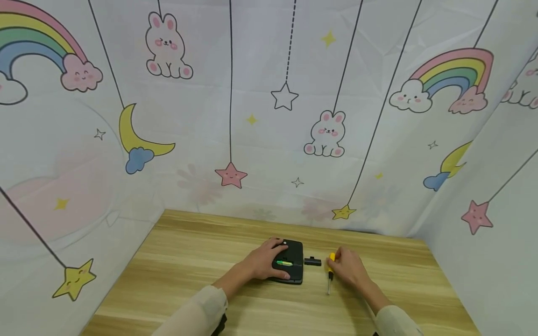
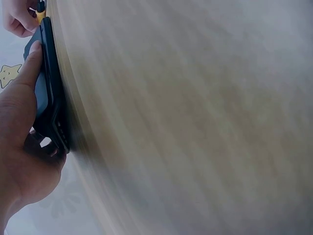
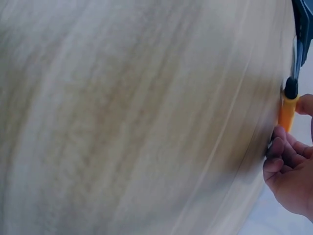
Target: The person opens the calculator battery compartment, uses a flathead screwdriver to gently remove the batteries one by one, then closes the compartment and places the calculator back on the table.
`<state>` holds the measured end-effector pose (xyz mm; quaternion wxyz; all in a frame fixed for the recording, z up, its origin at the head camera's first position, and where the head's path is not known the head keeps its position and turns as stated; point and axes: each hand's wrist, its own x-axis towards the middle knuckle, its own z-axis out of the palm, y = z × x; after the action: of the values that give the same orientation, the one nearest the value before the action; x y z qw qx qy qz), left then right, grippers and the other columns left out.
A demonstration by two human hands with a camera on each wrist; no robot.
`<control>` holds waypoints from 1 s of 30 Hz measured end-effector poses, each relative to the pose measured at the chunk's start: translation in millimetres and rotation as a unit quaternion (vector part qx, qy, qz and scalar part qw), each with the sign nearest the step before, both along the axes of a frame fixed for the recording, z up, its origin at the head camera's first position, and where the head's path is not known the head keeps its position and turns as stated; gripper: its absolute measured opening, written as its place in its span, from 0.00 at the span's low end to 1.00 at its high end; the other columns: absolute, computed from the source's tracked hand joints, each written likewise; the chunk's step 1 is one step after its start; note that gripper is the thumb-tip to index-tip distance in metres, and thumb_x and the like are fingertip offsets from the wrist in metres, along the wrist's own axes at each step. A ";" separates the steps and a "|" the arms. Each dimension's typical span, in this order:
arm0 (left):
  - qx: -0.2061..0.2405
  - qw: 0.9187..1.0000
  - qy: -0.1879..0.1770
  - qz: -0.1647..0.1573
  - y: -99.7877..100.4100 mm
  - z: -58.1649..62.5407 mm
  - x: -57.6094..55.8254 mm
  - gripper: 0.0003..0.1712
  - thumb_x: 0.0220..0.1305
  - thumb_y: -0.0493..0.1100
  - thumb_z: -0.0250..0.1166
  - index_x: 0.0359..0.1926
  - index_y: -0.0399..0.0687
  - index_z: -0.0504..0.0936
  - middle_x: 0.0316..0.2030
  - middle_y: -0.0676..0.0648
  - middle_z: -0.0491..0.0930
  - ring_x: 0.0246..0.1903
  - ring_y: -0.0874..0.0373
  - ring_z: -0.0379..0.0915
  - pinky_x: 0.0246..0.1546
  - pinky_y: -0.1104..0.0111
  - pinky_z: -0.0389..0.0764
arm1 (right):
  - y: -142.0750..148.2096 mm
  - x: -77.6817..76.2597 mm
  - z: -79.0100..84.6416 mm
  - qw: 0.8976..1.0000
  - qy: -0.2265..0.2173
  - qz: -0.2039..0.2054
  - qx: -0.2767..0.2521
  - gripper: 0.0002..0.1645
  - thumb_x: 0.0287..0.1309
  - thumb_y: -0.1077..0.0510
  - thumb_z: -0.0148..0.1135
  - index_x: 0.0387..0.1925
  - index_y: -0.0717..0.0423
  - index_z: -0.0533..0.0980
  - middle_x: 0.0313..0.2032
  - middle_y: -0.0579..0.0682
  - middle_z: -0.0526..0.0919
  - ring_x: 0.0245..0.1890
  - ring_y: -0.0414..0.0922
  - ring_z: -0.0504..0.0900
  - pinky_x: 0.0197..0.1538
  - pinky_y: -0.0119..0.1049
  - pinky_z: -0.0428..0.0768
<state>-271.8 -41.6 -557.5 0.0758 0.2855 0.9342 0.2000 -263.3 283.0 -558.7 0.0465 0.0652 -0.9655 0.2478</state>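
Observation:
A flat black device (image 1: 296, 252) with an uncovered battery compartment lies on the wooden table. Inside the compartment sits a green battery (image 1: 284, 263). My left hand (image 1: 262, 260) holds the device by its left part, thumb along the near side and fingers toward the far side. Just right of the device lies a small black battery cover (image 1: 313, 262), touched by neither hand. My right hand (image 1: 350, 267) pinches the yellow handle of a screwdriver (image 1: 331, 266), its metal shaft pointing toward me. The right wrist view shows thumb and fingers around the handle (image 3: 287, 113).
The wood-grain table (image 1: 189, 261) extends around the hands. A white curtain (image 1: 260, 140) printed with rabbits, stars and rainbows hangs behind the table and along both sides.

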 end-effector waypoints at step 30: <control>-0.002 1.000 -0.007 0.001 0.4 1.5 0.6 0.55 0.62 0.76 0.69 0.82 0.58 0.65 0.82 0.49 0.55 0.82 0.47 0.48 0.71 0.46 0.69 | 0.6 -2.6 18.8 0.997 -0.065 0.028 -0.014 0.12 0.58 0.60 0.74 0.28 0.57 0.76 0.25 0.48 0.78 0.24 0.43 0.75 0.28 0.36 0.75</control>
<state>-271.2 -41.3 -556.0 0.0822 0.2826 0.9344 0.2006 -265.9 283.6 -539.8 -0.0218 0.0749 -0.9607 0.2666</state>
